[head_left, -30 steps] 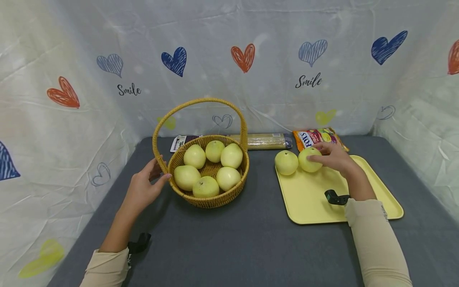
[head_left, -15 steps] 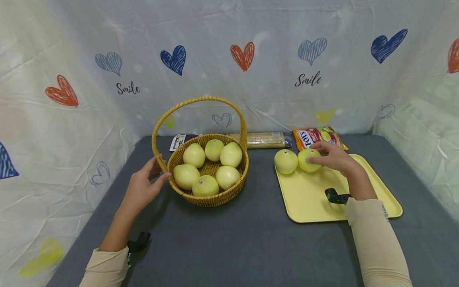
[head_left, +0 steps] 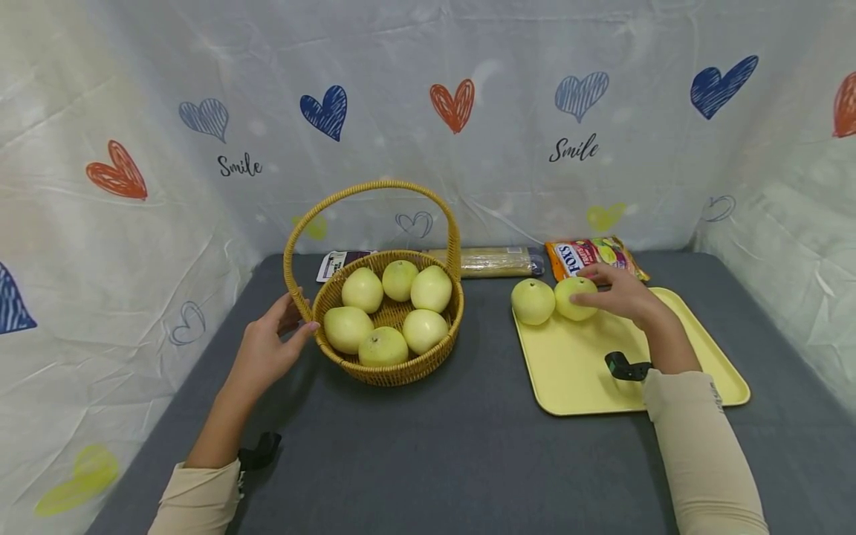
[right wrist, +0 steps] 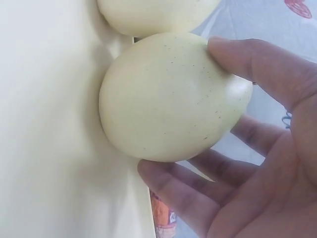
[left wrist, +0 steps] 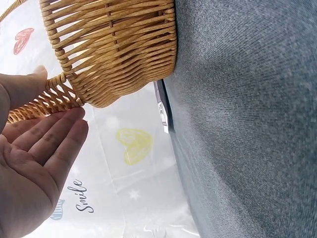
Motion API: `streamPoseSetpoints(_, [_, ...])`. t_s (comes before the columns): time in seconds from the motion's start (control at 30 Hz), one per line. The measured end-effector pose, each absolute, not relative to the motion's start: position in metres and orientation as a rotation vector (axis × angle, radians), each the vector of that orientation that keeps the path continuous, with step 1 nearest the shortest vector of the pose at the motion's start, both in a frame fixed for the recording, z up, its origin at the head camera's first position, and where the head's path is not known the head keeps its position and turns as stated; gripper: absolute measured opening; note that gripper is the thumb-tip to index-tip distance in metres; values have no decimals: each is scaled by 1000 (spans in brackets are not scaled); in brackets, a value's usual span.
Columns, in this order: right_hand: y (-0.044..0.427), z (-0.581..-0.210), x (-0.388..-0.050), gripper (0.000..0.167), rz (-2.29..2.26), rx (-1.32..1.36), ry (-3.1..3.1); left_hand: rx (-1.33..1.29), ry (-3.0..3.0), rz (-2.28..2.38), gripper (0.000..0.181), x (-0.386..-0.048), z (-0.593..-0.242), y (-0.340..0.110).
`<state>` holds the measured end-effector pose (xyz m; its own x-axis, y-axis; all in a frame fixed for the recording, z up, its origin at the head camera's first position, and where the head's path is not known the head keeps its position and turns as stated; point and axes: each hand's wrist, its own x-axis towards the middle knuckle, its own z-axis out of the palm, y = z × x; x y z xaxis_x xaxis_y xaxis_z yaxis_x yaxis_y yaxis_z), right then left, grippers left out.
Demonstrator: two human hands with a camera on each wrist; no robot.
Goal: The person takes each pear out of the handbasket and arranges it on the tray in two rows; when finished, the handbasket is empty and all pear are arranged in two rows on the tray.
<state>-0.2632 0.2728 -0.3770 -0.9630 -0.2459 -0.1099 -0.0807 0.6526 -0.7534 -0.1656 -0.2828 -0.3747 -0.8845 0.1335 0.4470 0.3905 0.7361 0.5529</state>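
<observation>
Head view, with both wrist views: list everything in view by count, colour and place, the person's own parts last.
Wicker basket: one, golden brown, table's left half
Basket fruits: six, pale green, inside the basket
Tray: one, pale yellow, table's right half
Tray fruits: two, pale green, tray's far left corner
Snack bag: one, mainly orange, behind the tray
Long packet: apparently one, straw-coloured, partly hidden behind the basket
Table: one, grey, underneath
Backdrop: white, printed hearts and "Smile", around the table
Wrist devices: two, black, one per wrist
Sleeves: two, cream, forearms
Left hand: one, bare, gripping the basket's handle
Right hand: one, bare, holding the right-hand tray fruit
</observation>
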Motion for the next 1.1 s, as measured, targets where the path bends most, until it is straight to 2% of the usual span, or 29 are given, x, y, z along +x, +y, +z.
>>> streamPoseSetpoints(0.27, [259, -362, -260, 68, -1080, -354, 2802, -406, -2549, -931, 59, -166, -374, -284])
streamPoseSetpoints(0.53, [207, -340, -244, 39, -1088, -522, 3067, -404, -2567, -948, 60, -166, -376, -285])
streamPoseSetpoints(0.67, [171, -336, -240, 33, -1118, -638, 3054, -401, -2562, -943, 60, -167, -377, -285])
streamPoseSetpoints(0.93, [93, -326, -242, 35, -1073, -810, 2907, -409, -2552, -937, 60, -165, -376, -285])
streamPoseSetpoints(1.1, [56, -326, -249, 47, -900, -779, 2888, -394, -2572, -950, 61, -167, -376, -285])
